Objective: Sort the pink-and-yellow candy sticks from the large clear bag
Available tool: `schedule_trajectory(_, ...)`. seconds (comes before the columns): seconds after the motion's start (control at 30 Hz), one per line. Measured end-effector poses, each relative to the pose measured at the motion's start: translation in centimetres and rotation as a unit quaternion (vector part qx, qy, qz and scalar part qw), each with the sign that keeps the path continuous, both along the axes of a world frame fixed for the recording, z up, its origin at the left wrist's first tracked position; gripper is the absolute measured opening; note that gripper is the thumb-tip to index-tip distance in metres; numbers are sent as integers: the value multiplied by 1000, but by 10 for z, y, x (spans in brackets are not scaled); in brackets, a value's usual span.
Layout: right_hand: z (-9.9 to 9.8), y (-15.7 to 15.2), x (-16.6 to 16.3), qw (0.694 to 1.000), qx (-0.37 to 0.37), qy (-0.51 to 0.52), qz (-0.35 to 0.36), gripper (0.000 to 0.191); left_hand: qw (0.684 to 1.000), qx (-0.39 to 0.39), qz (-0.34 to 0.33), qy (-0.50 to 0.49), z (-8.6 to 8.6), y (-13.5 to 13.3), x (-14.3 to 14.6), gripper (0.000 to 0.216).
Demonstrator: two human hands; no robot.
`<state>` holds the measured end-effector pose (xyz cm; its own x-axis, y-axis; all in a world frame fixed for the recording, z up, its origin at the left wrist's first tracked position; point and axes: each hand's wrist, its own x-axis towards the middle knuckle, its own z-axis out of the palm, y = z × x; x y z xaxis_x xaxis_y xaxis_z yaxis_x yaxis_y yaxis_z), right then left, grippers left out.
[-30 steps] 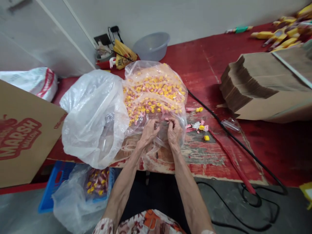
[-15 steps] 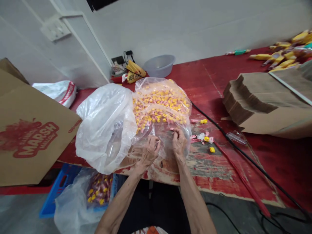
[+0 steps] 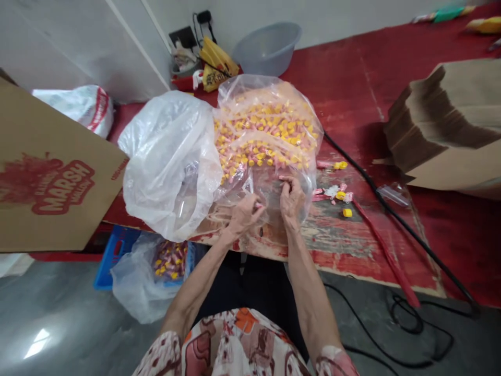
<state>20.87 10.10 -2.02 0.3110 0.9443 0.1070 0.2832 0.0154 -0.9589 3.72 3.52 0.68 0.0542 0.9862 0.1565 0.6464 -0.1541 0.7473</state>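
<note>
A clear plastic bag [image 3: 270, 94] lies open towards me, holding a heap of small pink pieces with yellow caps [image 3: 270, 125]. At its near edge my left hand [image 3: 245, 213] is closed in a pinch. Something pinkish shows at its fingertips, too small to make out. To its right, my right hand [image 3: 291, 199] rests by the bag's mouth with curled fingers. A small pink piece [image 3: 282, 178] shows at its fingertips. A whitish plastic bag [image 3: 168, 156] stands to the left, touching the clear one.
Left is a printed cardboard box [image 3: 58, 177]; below it, a blue crate [image 3: 104, 269] with capped pieces. A black cable [image 3: 407, 227] and pink tube [image 3: 385, 250] cross the red table [image 3: 348, 99]. Stacked cardboard [image 3: 450, 125] stands right, a basin [image 3: 268, 49] behind.
The view has tilted down, so the table's things sit higher in the picture. My left hand has turned slightly, its pinched fingertips now pointing right. The right hand stays by the bag.
</note>
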Motion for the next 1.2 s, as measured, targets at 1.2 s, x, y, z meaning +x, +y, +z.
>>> schedule_trajectory(1.2, -2, -20, 1, 987, 3, -161, 5, 46, 879, 126, 385, 253, 11, -155, -173, 32)
